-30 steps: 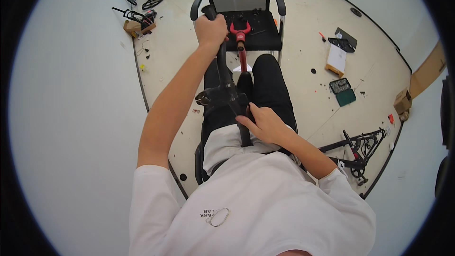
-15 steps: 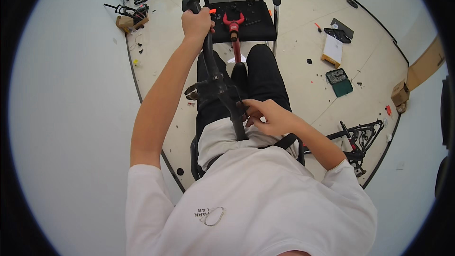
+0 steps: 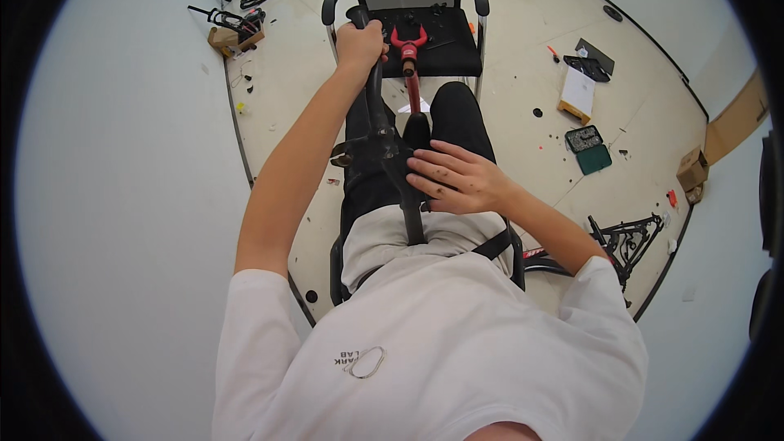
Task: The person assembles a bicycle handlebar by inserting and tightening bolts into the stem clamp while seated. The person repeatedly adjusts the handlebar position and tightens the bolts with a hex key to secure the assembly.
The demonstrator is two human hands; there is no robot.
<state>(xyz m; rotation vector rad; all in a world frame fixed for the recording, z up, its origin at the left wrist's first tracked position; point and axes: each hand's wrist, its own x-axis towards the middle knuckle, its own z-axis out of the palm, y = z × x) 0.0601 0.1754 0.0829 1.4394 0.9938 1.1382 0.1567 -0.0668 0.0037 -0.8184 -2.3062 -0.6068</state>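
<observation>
A black bicycle handlebar (image 3: 377, 102) lies lengthwise over my lap, its near end against my waist. My left hand (image 3: 360, 45) is closed around the bar just below its flared far end. Near the bar's middle is a dark clamp-like part (image 3: 380, 145), with a small bracket sticking out to the left. My right hand (image 3: 464, 177) lies flat with fingers stretched out, its fingertips at the bar's right side below that part. Its palm faces down, so I cannot see beneath it. Ahead, a red fork-shaped bicycle part (image 3: 410, 53) rests against the chair seat.
A black office chair (image 3: 478, 61) stands facing me, small dark parts on its seat. To the right on the floor are a green case (image 3: 594, 159), a white-topped box (image 3: 576, 91) and a black bicycle frame (image 3: 629, 241). At far left, a cardboard box (image 3: 224, 41) holds bicycle parts.
My right hand has moved slightly up and unfolded from bent, pinching fingers to a flat, outstretched hand. My left hand keeps its hold on the handlebar. The view has shifted slightly.
</observation>
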